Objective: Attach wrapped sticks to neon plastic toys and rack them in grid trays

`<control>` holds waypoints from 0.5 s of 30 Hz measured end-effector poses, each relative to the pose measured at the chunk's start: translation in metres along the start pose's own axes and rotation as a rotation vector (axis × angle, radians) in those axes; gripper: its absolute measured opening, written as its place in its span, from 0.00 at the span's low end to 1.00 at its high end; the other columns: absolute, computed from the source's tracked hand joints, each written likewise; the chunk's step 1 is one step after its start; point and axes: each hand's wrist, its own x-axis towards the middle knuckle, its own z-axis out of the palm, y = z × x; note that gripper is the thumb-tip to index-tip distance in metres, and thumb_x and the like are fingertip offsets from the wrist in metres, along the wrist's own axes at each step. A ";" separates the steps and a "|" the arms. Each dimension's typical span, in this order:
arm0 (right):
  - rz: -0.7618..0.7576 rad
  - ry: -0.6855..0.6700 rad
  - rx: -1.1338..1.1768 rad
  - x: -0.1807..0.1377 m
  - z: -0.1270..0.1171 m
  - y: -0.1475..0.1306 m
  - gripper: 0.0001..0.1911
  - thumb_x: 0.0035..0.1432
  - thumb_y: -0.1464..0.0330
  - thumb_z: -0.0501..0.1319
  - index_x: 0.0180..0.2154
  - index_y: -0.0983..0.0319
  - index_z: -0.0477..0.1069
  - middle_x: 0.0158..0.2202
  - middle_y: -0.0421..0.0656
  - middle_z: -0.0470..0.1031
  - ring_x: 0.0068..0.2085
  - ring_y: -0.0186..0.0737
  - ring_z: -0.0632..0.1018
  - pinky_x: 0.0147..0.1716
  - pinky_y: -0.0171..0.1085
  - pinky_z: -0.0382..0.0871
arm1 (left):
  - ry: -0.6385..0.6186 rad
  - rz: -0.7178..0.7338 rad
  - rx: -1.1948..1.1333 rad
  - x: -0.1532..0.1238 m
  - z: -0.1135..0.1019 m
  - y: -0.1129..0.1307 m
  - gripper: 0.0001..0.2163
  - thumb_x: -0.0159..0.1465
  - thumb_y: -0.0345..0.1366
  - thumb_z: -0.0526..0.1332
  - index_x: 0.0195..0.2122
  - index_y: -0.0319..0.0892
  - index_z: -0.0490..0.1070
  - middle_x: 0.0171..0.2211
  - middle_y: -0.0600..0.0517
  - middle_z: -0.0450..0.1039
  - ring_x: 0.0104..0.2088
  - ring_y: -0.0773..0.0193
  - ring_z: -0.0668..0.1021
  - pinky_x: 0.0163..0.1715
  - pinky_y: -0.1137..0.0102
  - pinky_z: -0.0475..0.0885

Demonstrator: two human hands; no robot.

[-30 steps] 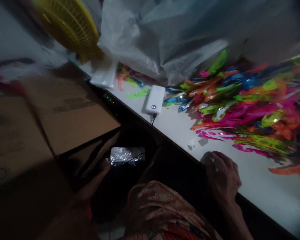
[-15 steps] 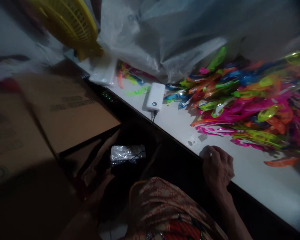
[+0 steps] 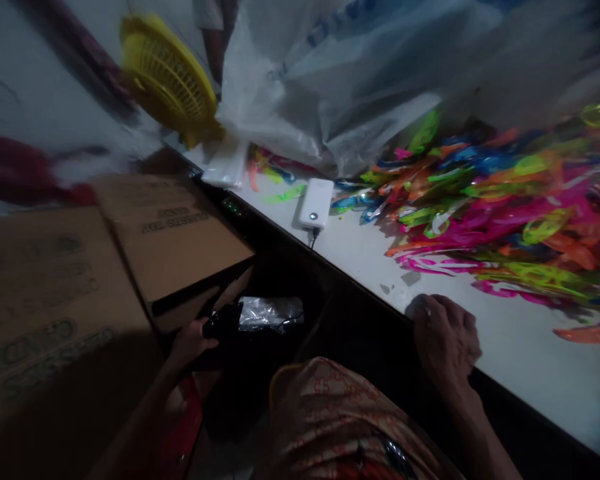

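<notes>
Shiny packet (image 3: 271, 315), left hand (image 3: 194, 341) near, right hand (image 3: 449, 335) on table (image 3: 540, 363)

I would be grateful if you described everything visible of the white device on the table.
The white device is oblong with rounded corners and looks like smooth plastic. A small round spot with a greenish glow sits near its closer end, where a dark cable is plugged in. It lies flat on the white table, near the edge, left of the colourful plastic pile. The left hand and right hand are both away from it.
</notes>
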 end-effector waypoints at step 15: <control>0.017 -0.498 1.047 0.017 -0.083 -0.035 0.48 0.41 0.65 0.68 0.62 0.55 0.47 0.62 0.47 0.55 0.60 0.49 0.59 0.56 0.48 0.57 | 0.405 0.983 -0.366 -0.068 -0.034 0.205 0.14 0.55 0.41 0.61 0.43 0.55 0.72 0.45 0.56 0.75 0.52 0.55 0.72 0.54 0.58 0.67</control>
